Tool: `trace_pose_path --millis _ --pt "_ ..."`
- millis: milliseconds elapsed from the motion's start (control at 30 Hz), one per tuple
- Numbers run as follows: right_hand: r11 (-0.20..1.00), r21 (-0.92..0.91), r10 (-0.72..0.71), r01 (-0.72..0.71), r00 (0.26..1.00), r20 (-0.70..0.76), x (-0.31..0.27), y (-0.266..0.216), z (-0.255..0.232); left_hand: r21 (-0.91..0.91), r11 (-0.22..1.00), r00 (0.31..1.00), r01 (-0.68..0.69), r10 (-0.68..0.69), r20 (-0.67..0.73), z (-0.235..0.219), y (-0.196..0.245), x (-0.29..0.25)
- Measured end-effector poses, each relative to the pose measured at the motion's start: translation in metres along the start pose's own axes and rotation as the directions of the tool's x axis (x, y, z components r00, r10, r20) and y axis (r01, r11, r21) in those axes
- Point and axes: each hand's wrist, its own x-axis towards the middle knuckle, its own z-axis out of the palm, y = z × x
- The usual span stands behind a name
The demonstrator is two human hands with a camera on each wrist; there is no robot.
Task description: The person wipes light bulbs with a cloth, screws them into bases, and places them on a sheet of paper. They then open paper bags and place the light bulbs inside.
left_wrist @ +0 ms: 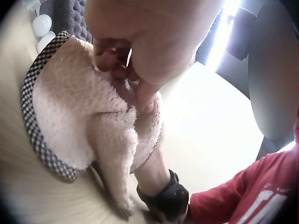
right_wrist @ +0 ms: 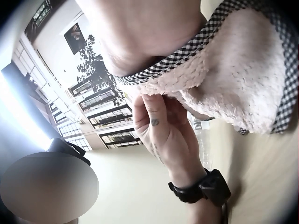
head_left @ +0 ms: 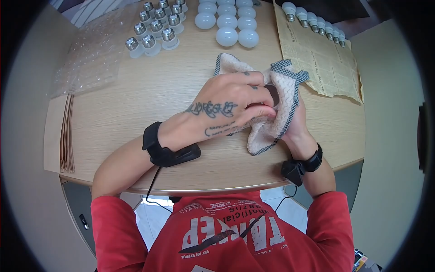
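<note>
A fluffy pale pink cloth (head_left: 286,97) with a black-and-white checked border is bunched between both hands, above the front middle of the table. My right hand (head_left: 297,120) holds it from the right and beneath, its fingers mostly hidden by the folds. From the left, my left hand (head_left: 226,99) reaches in with curled fingers and pinches at the opening of the folds. A dark brown thing (head_left: 273,94) shows inside the cloth by the left fingertips; I cannot tell what it is. In the right wrist view, the left fingertips (right_wrist: 153,100) meet the cloth's edge.
Bulbs with screw bases up (head_left: 156,28) stand at the back left, round white bulbs (head_left: 226,36) at back middle. More bulbs (head_left: 312,20) lie in a row on printed brown paper (head_left: 312,59). Bubble wrap (head_left: 90,54) and folded brown paper (head_left: 67,131) lie at left.
</note>
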Motion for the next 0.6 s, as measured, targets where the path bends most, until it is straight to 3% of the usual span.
trace_pose_path --millis 167,333,600 --pt "0.987 0.113 0.113 -0.114 0.993 0.014 -0.001 0.003 -0.01 0.033 0.993 0.993 -0.11 0.111 -0.041 0.005 -0.004 0.0" --pt "0.928 0.274 0.207 -0.253 0.961 0.184 -0.005 0.0 -0.014 0.129 0.978 0.984 -0.165 0.172 -0.044 0.003 -0.003 0.001" --pt "0.892 0.314 0.27 -0.325 0.94 0.208 0.003 0.0 -0.021 0.158 0.966 0.973 -0.203 0.217 -0.078 0.003 -0.002 0.001"
